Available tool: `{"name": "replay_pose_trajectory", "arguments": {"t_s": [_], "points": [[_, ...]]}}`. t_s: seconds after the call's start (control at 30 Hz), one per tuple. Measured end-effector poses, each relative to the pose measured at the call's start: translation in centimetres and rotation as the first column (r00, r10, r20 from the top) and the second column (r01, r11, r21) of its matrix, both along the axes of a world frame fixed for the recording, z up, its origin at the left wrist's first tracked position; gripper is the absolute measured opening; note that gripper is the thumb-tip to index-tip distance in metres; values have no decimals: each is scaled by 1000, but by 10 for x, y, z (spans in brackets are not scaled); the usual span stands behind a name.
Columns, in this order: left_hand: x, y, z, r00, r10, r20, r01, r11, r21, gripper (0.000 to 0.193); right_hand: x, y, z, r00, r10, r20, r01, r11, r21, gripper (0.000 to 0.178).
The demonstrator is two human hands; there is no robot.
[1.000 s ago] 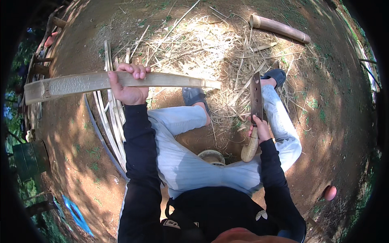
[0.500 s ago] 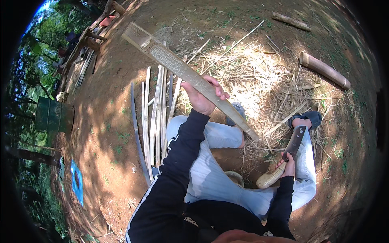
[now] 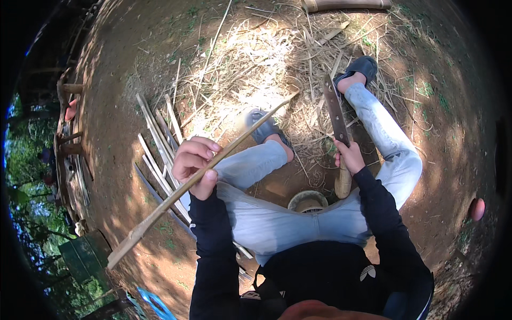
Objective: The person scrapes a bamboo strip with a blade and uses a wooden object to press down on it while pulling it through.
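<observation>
The left hand [image 3: 196, 168] pinches a long, pale bamboo strip [image 3: 173, 198] between thumb and curled fingers; the strip is seen narrow edge on, smooth and gently bowed, its thin tip overlapping the near side of the shavings heap [image 3: 256, 56] in view. The right hand [image 3: 349, 157] is wrapped around a knife, the dark, mottled metal blade [image 3: 336, 112] pierced with round holes and pointing at the heap's right side, the wooden handle [image 3: 343, 184] pale and rounded at its butt. Nearer than the heap, between denim-clad legs [image 3: 256, 165], sits a round, pale-rimmed vessel [image 3: 306, 200]. Left of the heap lie straight, split bamboo lengths [image 3: 151, 125], and beyond it a smooth, brownish bamboo tube [image 3: 346, 5]. Dry, curly fibres of the heap scatter over bare reddish-brown soil [image 3: 426, 144]
</observation>
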State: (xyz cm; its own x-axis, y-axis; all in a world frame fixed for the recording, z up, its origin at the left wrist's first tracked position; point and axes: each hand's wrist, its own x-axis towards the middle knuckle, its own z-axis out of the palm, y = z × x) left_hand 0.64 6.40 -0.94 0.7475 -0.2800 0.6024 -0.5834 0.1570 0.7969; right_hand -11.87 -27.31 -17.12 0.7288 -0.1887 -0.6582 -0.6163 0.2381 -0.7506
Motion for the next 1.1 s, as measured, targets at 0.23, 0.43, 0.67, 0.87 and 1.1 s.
{"name": "replay_pose_trajectory", "arguments": {"t_s": [0.23,0.43,0.67,0.87,1.1], "points": [[-60,-66,9,789,-612,57,581,773,256,18,-15,15,8,879,446,167,-386,873,-297,26],[-95,-84,-30,954,-211,211,229,972,-62,31,-1,39,49,587,667,459,-281,700,-657,43],[-96,-96,-34,966,-175,190,202,971,-131,36,6,31,52,590,727,352,-421,649,-634,45],[-81,-92,-16,920,-368,137,375,926,-35,40,20,16,61,424,826,370,-417,541,-730,63],[-74,-92,-11,860,-491,140,485,871,81,33,17,18,55,474,807,352,-377,547,-747,64]]}}
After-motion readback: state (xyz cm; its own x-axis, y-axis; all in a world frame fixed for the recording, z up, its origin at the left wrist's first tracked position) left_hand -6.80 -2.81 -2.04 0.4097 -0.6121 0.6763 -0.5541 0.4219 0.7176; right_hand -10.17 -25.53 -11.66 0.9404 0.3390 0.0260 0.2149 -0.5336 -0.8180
